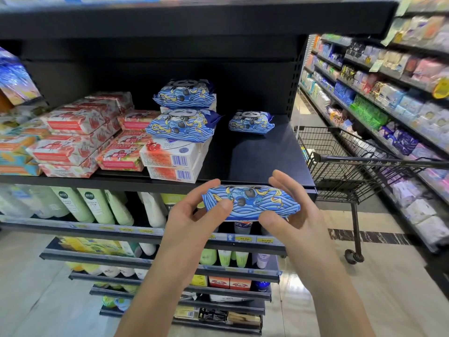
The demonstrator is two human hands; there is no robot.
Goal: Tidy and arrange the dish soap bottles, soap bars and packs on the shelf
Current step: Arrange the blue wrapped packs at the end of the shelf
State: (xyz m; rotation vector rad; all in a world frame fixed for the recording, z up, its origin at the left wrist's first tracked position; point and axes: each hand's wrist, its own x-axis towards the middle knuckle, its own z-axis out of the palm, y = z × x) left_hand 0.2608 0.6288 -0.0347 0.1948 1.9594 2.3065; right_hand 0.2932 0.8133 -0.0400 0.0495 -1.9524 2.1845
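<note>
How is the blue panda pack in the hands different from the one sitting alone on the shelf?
The held pack is gripped between the left hand and right hand, in front of the shelf; the lone pack lies on the shelf, untouched. The held pack shows mostly waves; the lone pack shows its panda face. Both share the blue wave print.

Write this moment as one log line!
left hand, right hand: hold blue panda pack | where: before shelf | placed: not yet

2 packs [181, 125] top the stacked boxes [170, 158]; 1 pack [250, 123] lies right of them on the shelf [257, 156].
</note>
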